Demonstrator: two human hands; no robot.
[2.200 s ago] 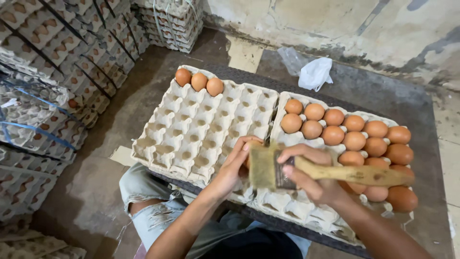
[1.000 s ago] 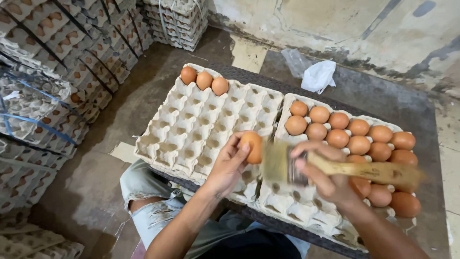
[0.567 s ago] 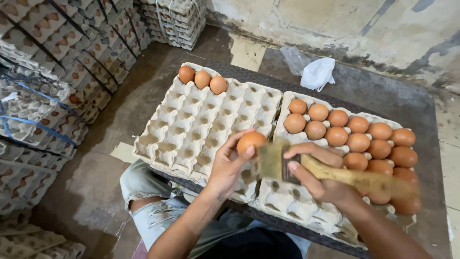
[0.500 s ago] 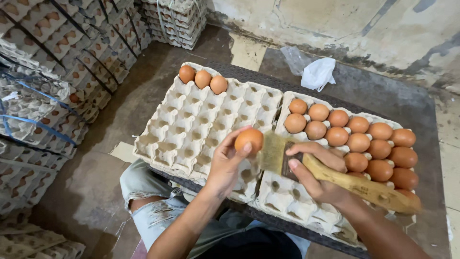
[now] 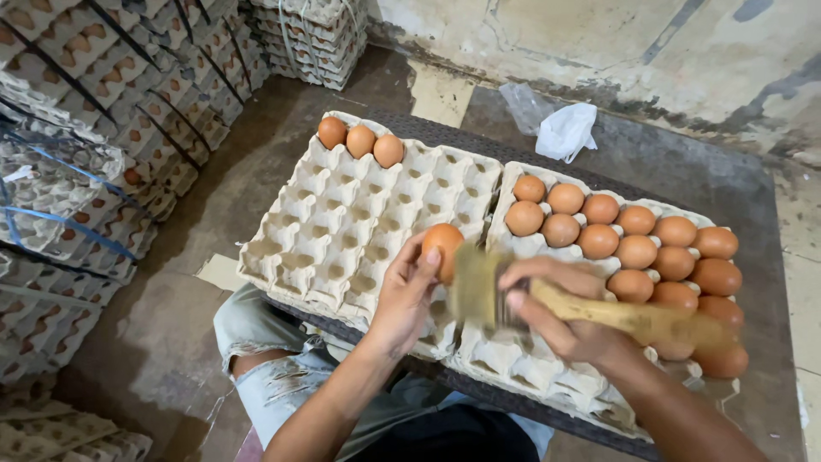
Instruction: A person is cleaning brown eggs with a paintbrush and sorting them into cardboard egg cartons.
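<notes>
left tray: three eggs | right tray: many eggs | left hand: egg

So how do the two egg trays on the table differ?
The left tray is nearly bare, with three eggs in its far row; the right tray holds many brown eggs toward its far right side. The left hand holds an egg over the left tray; the right hand works over the right. Both are grey moulded pulp.
</notes>
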